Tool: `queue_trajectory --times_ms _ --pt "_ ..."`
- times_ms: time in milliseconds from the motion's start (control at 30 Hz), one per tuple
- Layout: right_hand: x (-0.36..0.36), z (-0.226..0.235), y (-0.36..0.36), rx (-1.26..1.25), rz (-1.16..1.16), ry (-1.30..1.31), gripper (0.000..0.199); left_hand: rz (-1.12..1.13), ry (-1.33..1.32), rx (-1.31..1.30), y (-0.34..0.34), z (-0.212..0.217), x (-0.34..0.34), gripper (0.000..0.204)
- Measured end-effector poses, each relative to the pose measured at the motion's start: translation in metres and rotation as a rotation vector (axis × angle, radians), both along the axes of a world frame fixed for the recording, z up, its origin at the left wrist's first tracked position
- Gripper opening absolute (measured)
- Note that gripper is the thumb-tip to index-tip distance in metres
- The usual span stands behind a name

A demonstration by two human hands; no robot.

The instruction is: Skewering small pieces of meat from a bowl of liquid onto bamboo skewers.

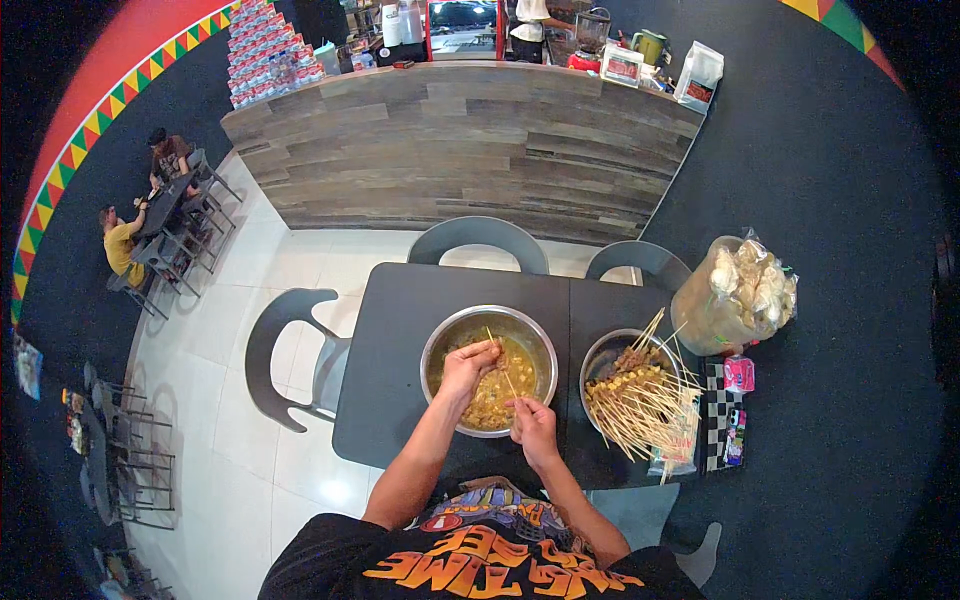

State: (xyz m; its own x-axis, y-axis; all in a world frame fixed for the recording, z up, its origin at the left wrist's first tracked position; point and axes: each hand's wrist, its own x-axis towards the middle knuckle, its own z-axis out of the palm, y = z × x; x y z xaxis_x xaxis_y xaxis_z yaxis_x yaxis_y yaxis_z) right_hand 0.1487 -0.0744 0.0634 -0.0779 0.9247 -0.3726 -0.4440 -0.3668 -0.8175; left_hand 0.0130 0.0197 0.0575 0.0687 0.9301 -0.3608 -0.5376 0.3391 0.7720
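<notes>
Over a steel bowl [429, 345] of yellowish marinade with meat pieces [490, 405], both my hands are on one thin wooden skewer [508, 380]. My left hand [470, 370] is closed round its upper part, where a bit of meat seems to sit between the fingers; the tip pokes out beyond them. My right hand [534, 428] pinches the lower end near the bowl's right rim. To the right stands a second steel bowl [592, 362], heaped with several meat skewers [640, 395], their bare sticks fanning out over the rim toward me.
Both bowls stand on a dark table [390, 320]. At its right are a clear container of bagged crackers [735, 295], a pink packet [739, 374] and a checkered strip [718, 420]. Grey chairs [270, 350] surround it; a wood-panelled counter [460, 150] lies beyond. Two people [122, 250] sit far left.
</notes>
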Motion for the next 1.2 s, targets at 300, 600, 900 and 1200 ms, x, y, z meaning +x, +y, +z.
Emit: queue_trajectory --times_ms 300,600,900,1200 --pt "-0.001 -0.004 -0.002 0.005 0.011 -0.020 0.021 0.069 -0.067 0.005 -0.001 -0.005 0.003 0.020" --pt "-0.002 -0.008 -0.005 -0.017 0.008 -0.029 0.021 -0.058 -0.062 -0.094 -0.002 -0.002 -0.006 0.017" --pt "-0.001 -0.009 -0.004 0.044 -0.007 -0.123 0.021 -0.080 0.073 -0.069 -0.014 0.000 0.002 0.015" --pt "0.012 -0.004 -0.003 -0.101 0.058 0.382 0.023 -0.070 -0.055 -0.015 -0.019 -0.006 0.012 0.015"
